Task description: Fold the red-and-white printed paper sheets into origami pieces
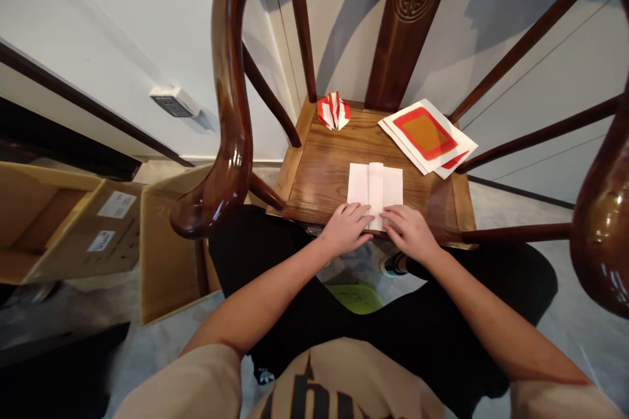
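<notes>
A white sheet of paper [392, 184] with a raised pleat down its middle lies near the front edge of a wooden chair seat [327, 170]. At its near edge, left of the pleat, my left hand [346, 229] has its fingers and thumb closed on the paper. My right hand [410, 230] grips the same edge just right of the pleat, its fingertips close to the left hand's. Behind the paper stands a red and white folded paper piece [335, 111]. Several white sheets with a red and orange print [426, 134] lie stacked at the seat's back right.
The chair's curved armrest [230, 78] rises on the left, and another armrest [602, 236] on the right. Open cardboard boxes [115, 236] stand on the floor at left. A green object [356, 298] shows below the seat. A power outlet [173, 102] juts from the wall.
</notes>
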Available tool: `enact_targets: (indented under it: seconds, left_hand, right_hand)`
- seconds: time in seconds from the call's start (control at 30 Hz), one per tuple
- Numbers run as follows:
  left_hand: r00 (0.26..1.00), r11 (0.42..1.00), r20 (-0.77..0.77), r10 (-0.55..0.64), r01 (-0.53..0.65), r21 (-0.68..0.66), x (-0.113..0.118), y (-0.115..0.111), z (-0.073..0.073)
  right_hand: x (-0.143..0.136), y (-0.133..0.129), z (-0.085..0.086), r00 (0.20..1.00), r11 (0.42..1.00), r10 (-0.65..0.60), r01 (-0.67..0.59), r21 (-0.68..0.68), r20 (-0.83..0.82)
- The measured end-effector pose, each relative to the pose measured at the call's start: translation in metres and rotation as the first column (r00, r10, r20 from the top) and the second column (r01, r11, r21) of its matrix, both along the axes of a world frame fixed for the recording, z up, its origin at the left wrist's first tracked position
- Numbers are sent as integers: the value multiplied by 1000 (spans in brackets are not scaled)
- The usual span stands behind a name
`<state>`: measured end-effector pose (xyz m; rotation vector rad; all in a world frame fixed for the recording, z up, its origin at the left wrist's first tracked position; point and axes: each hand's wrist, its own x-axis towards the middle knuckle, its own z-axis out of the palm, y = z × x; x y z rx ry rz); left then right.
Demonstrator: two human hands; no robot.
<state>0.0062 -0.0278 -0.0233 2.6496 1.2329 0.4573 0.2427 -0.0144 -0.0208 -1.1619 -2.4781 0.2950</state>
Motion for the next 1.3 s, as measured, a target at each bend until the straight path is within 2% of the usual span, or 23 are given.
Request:
enact_targets:
  seconds: [0.1, 0.23, 0.43, 0.63, 0.8, 0.93, 1.03, 1.13, 1.3]
  left_hand:
    - [1000, 1000, -3, 0, 0, 14, 0, 0, -2]
    - [1000, 1000, 1, 5, -5, 1, 0, 2, -3]
    - [1000, 1000, -3, 8, -8, -13, -1, 1, 0]
    - [995, 996, 97, 36, -27, -89, -3, -2, 10]
    - [949, 974, 238, 207, -176, -144, -8, 10, 10]
    - [824, 910, 397, 404, -318, -267, -8, 30, 0]
    - [736, 837, 420, 532, -379, -396, -1, 48, -4]
    - [735, 797, 353, 579, -419, -435, 12, 64, 0]
    - [791, 802, 231, 566, -466, -373, 37, 72, 6]
  right_hand:
    - [2, -19, -10, 997, 1000, -3, 3, 0, 76]
    - [-2, -18, -17, 993, 999, -21, 16, 50, 112]
    - [-5, -19, -26, 994, 993, 31, -43, 113, 101]
    - [-8, -21, -22, 996, 996, 28, -35, 88, 80]
    - [-11, -15, -13, 1000, 1000, 4, -4, -7, 0]
    - [-12, -3, -13, 982, 991, -124, 116, -67, -142]
    - [-12, 5, -14, 976, 988, -143, 133, -76, -165]
    - [-12, 5, -15, 988, 994, -102, 96, -61, -117]
    - [-11, 0, -15, 999, 998, -38, 36, -54, -34]
